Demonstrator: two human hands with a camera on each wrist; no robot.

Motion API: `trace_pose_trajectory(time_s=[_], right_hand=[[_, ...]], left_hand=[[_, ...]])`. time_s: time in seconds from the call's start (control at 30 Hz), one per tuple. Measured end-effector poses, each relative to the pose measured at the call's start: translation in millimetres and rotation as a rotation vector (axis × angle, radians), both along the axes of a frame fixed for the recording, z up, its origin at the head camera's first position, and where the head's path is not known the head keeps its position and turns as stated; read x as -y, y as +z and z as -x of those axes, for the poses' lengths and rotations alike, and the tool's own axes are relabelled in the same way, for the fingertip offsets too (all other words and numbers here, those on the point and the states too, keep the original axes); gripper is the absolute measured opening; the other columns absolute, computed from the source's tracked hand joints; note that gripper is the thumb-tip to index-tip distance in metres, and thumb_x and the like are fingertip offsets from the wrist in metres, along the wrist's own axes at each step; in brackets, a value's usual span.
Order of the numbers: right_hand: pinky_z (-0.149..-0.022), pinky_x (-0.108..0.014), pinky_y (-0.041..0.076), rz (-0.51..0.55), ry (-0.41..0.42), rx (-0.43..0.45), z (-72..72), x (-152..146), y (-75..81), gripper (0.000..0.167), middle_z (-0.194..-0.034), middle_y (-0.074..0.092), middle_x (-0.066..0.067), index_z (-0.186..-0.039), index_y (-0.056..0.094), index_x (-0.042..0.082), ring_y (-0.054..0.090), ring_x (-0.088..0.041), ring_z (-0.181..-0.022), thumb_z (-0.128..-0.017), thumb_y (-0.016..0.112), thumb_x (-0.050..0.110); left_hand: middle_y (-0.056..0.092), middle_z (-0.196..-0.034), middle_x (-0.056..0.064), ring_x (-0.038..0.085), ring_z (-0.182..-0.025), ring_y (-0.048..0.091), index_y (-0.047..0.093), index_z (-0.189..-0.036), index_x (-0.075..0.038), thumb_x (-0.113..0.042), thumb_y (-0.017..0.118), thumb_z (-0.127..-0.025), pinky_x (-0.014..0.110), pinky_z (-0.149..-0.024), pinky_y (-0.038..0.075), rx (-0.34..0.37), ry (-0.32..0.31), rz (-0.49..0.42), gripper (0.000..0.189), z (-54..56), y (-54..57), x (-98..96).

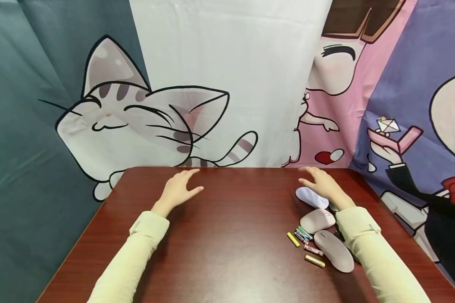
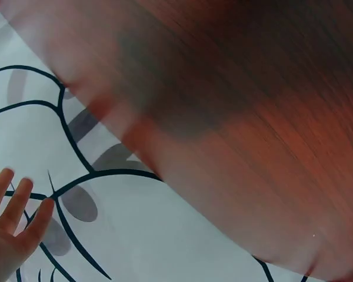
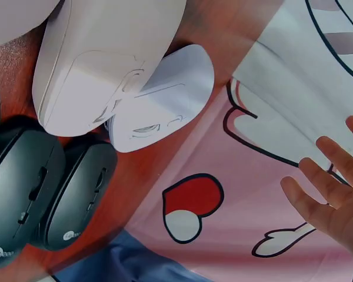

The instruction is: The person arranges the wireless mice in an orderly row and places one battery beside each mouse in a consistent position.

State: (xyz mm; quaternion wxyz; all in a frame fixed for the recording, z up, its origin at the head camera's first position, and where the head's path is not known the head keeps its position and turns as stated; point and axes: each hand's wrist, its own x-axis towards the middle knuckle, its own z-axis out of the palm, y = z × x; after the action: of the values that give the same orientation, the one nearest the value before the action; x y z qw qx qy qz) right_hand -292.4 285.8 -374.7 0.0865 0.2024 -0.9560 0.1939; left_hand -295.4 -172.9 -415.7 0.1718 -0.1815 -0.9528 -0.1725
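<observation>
Plainly, the left grip hangs near the far edge of the worktop, spread, its thumb apart from the fingers. The right grip is spread too, a lilac mouse just below it. Closer to the person than the right grip lie a white mouse, a grey mouse, black mice and small batteries.

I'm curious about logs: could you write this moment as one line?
left hand: empty | right hand: empty, near computer mice | batteries: beside mice, on table
</observation>
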Motion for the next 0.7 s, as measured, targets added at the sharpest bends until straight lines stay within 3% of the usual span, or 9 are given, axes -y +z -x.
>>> trace_pose_trajectory(time_s=[0.17,0.3,0.53,0.7], right_hand=[[-0.099,-0.058,0.035,0.039,-0.003,-0.028,-13.5,-7,0.0,0.045,-0.130,0.052,-0.026,-0.130,0.048,-0.002,0.047,-0.044,-0.120,-0.092,0.059,0.020],[-0.096,-0.056,0.038,0.049,0.045,-0.078,-26.2,-9,-5.5,0.040,-0.125,0.056,-0.024,-0.126,0.052,-0.001,0.051,-0.042,-0.117,-0.091,0.060,0.017],[-0.079,-0.044,0.047,0.013,0.144,-0.280,-47.0,-10,-16.7,0.023,-0.098,0.064,-0.007,-0.101,0.067,0.007,0.060,-0.027,-0.093,-0.080,0.065,-0.004],[-0.073,-0.042,0.048,-0.024,0.173,-0.309,-59.1,-12,-24.8,0.024,-0.093,0.063,-0.004,-0.097,0.067,0.007,0.059,-0.024,-0.086,-0.075,0.069,-0.005]], left_hand=[[0.061,-0.123,0.012,0.035,-0.108,0.059,0.053,-0.132,-0.016,-0.050,0.064,-0.083,0.051,-0.086,0.048,0.053,-0.030,0.004,0.061,-8.4,-10.7,-6.3],[0.064,-0.119,0.010,0.032,-0.107,0.060,0.061,-0.123,-0.015,-0.048,0.065,-0.082,0.050,-0.086,0.048,0.029,-0.020,0.003,0.053,-14.4,-16.5,-6.0],[0.067,-0.112,0.007,0.030,-0.102,0.062,0.065,-0.115,-0.013,-0.040,0.068,-0.083,0.048,-0.083,0.049,-0.078,-0.021,-0.025,0.042,-29.3,-11.5,1.7],[0.068,-0.109,0.006,0.028,-0.102,0.062,0.067,-0.112,-0.012,-0.031,0.068,-0.085,0.046,-0.083,0.049,-0.081,-0.003,-0.064,0.033,-49.7,-7.8,12.0]])
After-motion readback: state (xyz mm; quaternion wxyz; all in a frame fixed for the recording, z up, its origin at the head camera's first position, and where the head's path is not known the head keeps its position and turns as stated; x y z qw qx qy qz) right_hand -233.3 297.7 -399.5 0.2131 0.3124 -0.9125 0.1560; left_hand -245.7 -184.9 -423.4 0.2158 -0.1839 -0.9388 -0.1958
